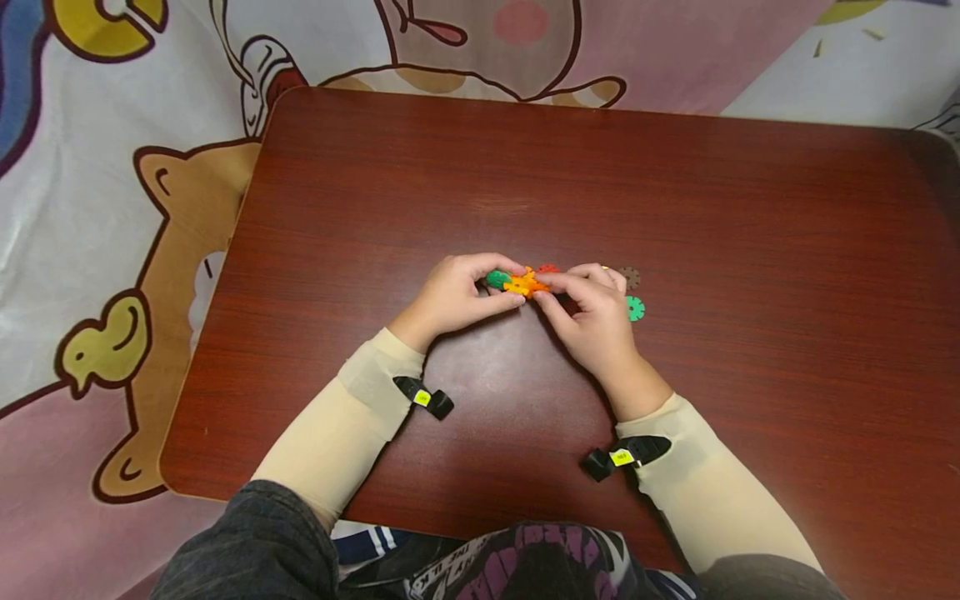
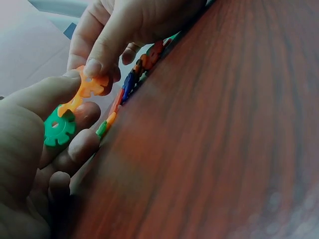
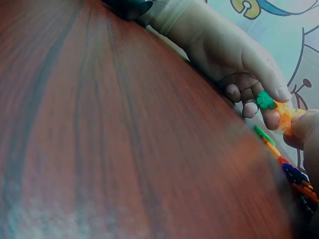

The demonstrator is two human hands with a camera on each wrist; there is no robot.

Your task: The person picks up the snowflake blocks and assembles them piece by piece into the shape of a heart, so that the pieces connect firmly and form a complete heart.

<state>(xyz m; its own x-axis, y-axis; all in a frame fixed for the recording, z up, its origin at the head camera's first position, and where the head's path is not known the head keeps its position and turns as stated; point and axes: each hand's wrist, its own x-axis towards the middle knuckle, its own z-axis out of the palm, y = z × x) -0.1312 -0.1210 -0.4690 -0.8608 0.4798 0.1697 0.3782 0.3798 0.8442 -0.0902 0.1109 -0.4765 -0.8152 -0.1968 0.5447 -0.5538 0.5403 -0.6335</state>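
Between the two hands are small notched plastic discs joined edge to edge: a green disc (image 2: 60,130) and orange discs (image 2: 93,86). My left hand (image 1: 463,293) pinches the orange part with thumb and fingers, the green disc lying inside its grasp. From the other side, my right hand (image 1: 596,321) pinches the orange disc at the right end between thumb and index finger. The joined discs are held just above the table. In the left wrist view, a row of coloured notched discs, a dark blue one (image 2: 128,84) among them, lies beyond the hands.
A brown disc (image 1: 631,277) and a green disc (image 1: 636,309) lie right of the right hand on the reddish-brown wooden table (image 1: 420,183). A red disc (image 1: 548,268) shows behind the fingers. A cartoon-printed cloth (image 1: 75,250) lies beyond the table's left and far edges.
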